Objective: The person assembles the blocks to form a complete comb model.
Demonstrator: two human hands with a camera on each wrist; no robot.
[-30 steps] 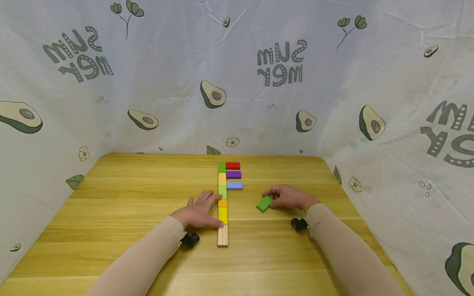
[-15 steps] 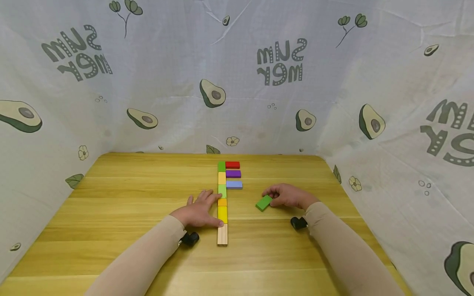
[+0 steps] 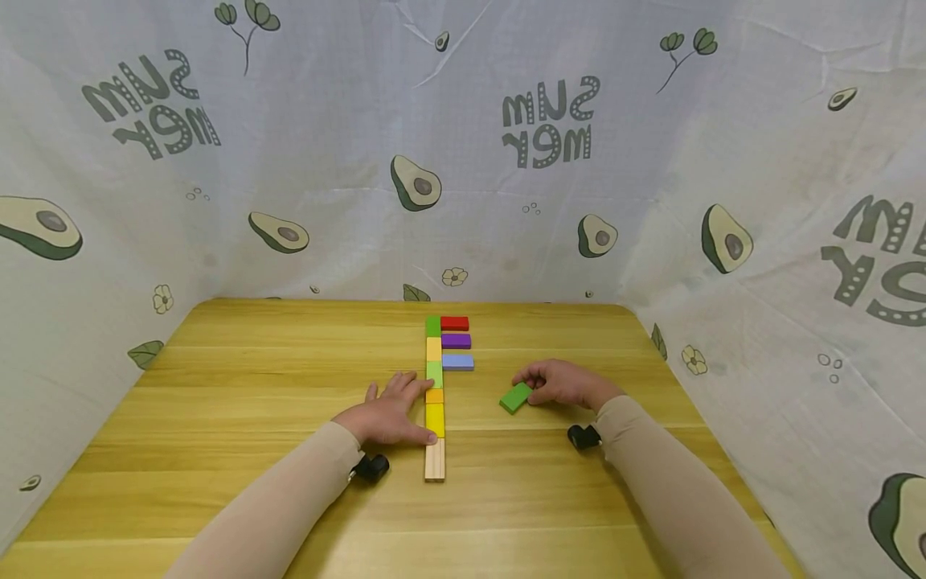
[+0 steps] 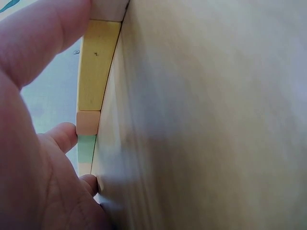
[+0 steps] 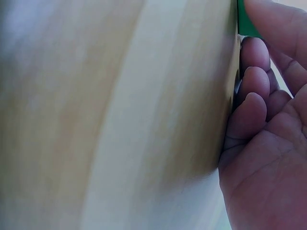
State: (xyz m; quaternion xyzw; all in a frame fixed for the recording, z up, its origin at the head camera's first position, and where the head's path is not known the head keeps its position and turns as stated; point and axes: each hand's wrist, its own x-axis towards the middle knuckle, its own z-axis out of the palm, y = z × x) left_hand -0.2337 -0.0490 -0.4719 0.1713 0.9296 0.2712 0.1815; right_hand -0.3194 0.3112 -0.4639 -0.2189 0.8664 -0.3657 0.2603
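Observation:
A column of several wooden blocks runs down the middle of the table in the head view. From the far end come a green block point(image 3: 433, 326), a pale yellow, a light green point(image 3: 434, 369), an orange point(image 3: 434, 396), a yellow point(image 3: 435, 420) and a plain wood block point(image 3: 435, 464). My left hand point(image 3: 385, 416) lies at its left side, fingers spread, thumb touching near the yellow and plain blocks, index fingertip at the light green one. To the right, my right hand point(image 3: 567, 384) pinches a loose green block point(image 3: 514, 399), which sits askew, apart from the column.
Red point(image 3: 455, 323), purple point(image 3: 456, 341) and light blue point(image 3: 458, 363) blocks stick out rightward from the column's far part. A printed white cloth point(image 3: 470, 233) hangs behind and beside the wooden table point(image 3: 289, 346). Small black cameras point(image 3: 372, 468) are on both wrists.

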